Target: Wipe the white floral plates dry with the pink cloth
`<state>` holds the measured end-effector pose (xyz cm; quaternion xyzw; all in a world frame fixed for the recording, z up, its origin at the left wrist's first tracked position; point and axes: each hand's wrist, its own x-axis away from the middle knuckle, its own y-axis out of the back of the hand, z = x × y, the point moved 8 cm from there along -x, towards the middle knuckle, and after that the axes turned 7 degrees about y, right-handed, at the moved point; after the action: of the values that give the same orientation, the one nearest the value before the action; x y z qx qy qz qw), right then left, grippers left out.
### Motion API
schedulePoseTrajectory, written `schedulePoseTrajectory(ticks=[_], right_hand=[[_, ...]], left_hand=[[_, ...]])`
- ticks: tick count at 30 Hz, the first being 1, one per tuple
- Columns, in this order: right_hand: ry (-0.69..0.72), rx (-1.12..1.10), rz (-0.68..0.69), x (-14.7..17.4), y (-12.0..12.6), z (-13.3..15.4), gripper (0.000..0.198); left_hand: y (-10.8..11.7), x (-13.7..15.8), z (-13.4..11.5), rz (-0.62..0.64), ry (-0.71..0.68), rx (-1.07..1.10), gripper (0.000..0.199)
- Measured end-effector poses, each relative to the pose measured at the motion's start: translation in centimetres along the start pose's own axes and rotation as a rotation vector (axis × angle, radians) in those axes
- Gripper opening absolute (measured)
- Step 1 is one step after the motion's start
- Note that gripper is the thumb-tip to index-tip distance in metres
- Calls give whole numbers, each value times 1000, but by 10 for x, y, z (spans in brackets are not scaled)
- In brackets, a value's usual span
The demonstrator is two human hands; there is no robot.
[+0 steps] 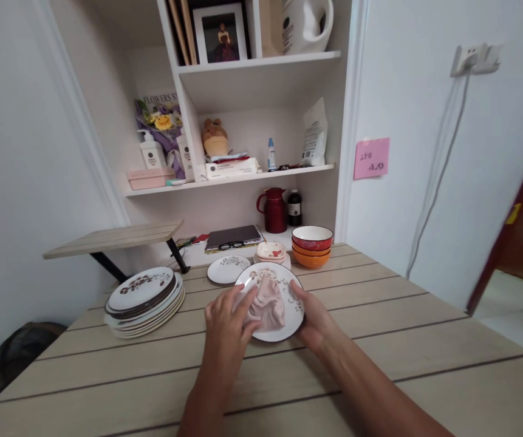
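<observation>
Firmly, the right grip (313,318) closes on the rim of a white plate (292,311), thumb on top, fingers underneath. The left grip (228,318) is half spread, its fingertips against a crumpled pink cloth (269,306) lying on that plate; whether it pinches the fabric I cannot tell. Both sit above the worktop (361,328), near the stacked bowls (312,247).
</observation>
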<state>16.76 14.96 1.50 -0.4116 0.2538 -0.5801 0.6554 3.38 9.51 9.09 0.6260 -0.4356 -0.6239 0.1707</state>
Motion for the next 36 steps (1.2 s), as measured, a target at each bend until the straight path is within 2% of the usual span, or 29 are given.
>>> schedulePoseTrajectory(ticks=[4,7,10,12,15,18,20,22,24,26,30,34,36], right_hand=[[-55,83,-34,3,-1,-9,43],[-123,150,-52,5,2,-18,42],[-160,163,-34,5,6,-29,43],[-162,161,-23,3,7,-36,43],[-137,162,-23,3,4,-43,43],[-122,160,-33,6,-2,-47,46],[-131,155,-74,8,-3,-46,48],[-123,131,-126,7,1,-39,49],[-79,74,-130,4,3,-27,48],[-35,20,-86,1,2,-16,46],[-43,42,-43,3,1,-15,42],[-121,60,20,10,-13,-39,40],[-133,64,34,12,-18,-48,42]], left_hand=[[-14,3,-10,157,-65,37,65],[-24,7,-19,265,-62,63,49],[-31,10,-23,295,-36,70,31],[-32,10,-21,257,-19,62,28],[-24,6,-9,127,34,35,31],[-11,2,14,6,175,-39,31],[-4,2,27,-29,276,-99,26],[-3,2,29,-29,303,-130,20],[-8,2,17,-1,228,-121,13],[-17,3,-5,22,93,-80,11],[-23,10,-37,-46,-104,50,17],[-18,9,-38,-122,-159,81,23],[-15,7,-30,-131,-101,32,25]])
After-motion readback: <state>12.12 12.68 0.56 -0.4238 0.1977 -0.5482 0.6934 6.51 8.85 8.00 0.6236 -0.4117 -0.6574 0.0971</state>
